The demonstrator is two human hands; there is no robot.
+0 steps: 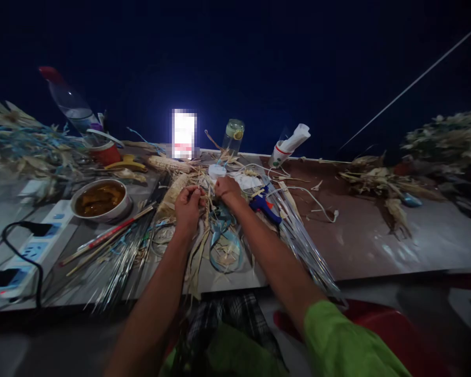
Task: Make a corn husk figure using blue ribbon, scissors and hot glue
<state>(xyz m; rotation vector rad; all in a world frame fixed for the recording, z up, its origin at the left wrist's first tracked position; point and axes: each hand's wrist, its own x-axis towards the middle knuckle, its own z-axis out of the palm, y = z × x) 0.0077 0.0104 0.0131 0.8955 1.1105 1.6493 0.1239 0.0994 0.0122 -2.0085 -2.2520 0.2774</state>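
A: Nearest the camera?

B: Green sleeve (345,335), right arm, lower right. Plaid cloth (239,309) left of it, below the edge of the table (361,225).

A: Hands?

B: Close together over the clutter, well up the table. Left hand (187,208): thumb and fingertips drawn together; cannot tell what, if anything, is pinched. Right hand (227,190): fingers curled inward, tips hidden; grip cannot be told either.

A: Work material?

B: Pale dry strips (208,203), between and just below the two hands; more hang toward the near edge.

A: Immediately around?

B: Bluish ribbon (225,252), looped, on the near side of the hands. Blue glue gun (265,205) just right of the right hand, beside a bundle of clear rods (310,254). White lid (217,171) just beyond the hands.

A: Left side?

B: Thin wires (121,267), fanned toward the near edge. Bowl (120,213) with brown contents, near a power strip (39,251) with two black plugs (35,228) in it.

A: Far edge, left to right?

B: Bottle (73,107), tilted, red at the top; bright panel (184,131), pixelated; jar (234,137); cup (278,156) with a white roll (295,138) leaning in it.
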